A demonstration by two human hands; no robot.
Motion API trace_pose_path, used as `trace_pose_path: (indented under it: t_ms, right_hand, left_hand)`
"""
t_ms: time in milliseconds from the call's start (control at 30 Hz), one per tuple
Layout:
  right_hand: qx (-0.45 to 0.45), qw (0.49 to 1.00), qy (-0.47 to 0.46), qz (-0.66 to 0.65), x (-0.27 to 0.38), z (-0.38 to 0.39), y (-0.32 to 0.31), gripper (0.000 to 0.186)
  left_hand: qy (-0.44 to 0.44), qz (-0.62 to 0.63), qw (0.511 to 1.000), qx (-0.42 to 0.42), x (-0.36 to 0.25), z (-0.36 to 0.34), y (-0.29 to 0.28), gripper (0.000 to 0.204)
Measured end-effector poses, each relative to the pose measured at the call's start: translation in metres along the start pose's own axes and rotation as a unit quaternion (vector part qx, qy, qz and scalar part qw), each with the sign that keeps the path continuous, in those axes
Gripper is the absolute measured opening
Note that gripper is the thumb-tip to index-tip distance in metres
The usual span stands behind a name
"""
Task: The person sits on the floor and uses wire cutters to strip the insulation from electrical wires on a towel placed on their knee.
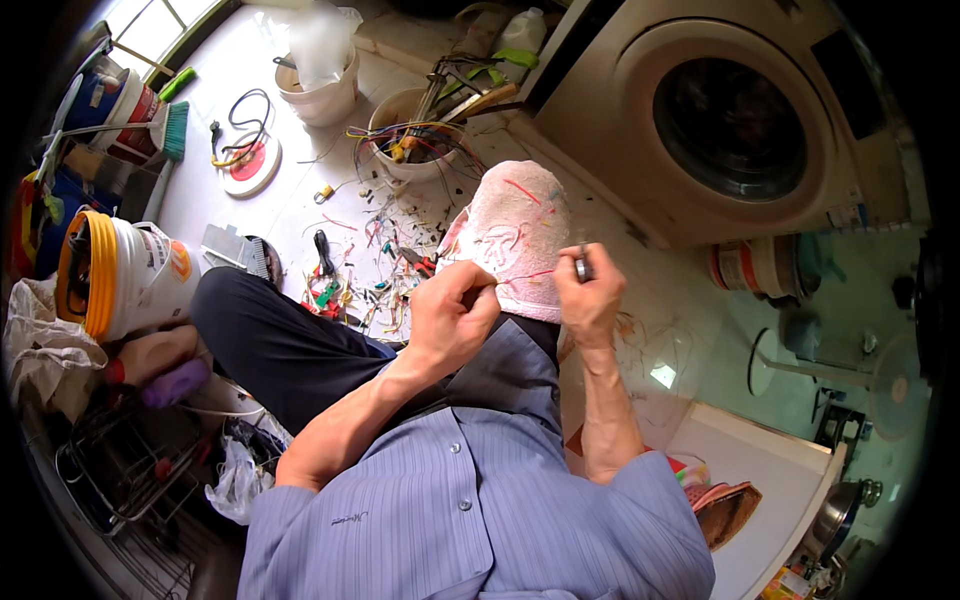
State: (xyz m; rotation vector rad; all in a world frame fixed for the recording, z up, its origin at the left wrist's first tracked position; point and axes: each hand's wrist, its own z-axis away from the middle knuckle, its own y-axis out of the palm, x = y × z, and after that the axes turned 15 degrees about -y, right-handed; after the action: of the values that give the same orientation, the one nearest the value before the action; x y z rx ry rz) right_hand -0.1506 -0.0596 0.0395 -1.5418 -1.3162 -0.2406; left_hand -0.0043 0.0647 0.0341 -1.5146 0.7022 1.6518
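My left hand (pixel 458 305) is closed, pinching a thin red wire (pixel 525 277) over a pink cloth (pixel 510 205) spread on my leg. My right hand (pixel 590 290) grips a small dark and silver tool (pixel 583 263) at the other end of the wire; I cannot tell exactly what it is. Short wire pieces lie on the cloth. Just left of the cloth, red-handled pliers (pixel 420 262) lie among scattered wire scraps and connectors (pixel 330 290) on the floor.
Buckets with wires and tools (pixel 415 135) and a bag (pixel 316 90) stand ahead. A washing machine (pixel 610 160) is at upper right. Stacked pails (pixel 140 275), a green broom (pixel 170 130) and a coiled cable on a white disc (pixel 250 165) are at left. A white panel (pixel 740 470) is at lower right.
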Motion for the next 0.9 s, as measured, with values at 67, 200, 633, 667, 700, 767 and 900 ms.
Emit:
trace_pose_path:
  t_ms: [67,200,633,667,700,767,900]
  right_hand:
    - [-0.029,0.994,0.058,-0.085,0.0,-0.009,-0.008,0.006]
    - [0.025,0.973,0.073,-0.218,0.019,-0.008,-0.015,0.01]
    - [0.128,0.956,0.151,-0.215,0.046,0.015,0.029,0.016]
    - [0.124,0.949,0.166,-0.238,0.045,0.014,0.031,0.014]
    - [0.129,0.951,0.159,-0.233,0.043,0.015,0.032,0.013]
    - [0.136,0.955,0.146,-0.221,0.036,0.016,0.032,0.011]
    - [0.129,0.951,0.141,-0.243,0.031,0.019,0.034,0.01]
  left_hand:
    - [-0.08,0.039,0.995,0.041,-0.008,-0.008,0.001,0.004]
    - [-0.183,0.174,0.965,0.069,0.007,-0.018,-0.002,0.008]
    - [-0.365,0.349,0.85,0.148,0.013,-0.024,-0.018,0.009]
    - [-0.36,0.342,0.855,0.146,0.012,-0.023,-0.019,0.009]
    - [-0.347,0.317,0.871,0.14,0.013,-0.023,-0.019,0.009]
    - [-0.32,0.264,0.901,0.128,0.017,-0.023,-0.018,0.009]
    - [-0.291,0.25,0.915,0.126,0.012,-0.022,-0.018,0.01]
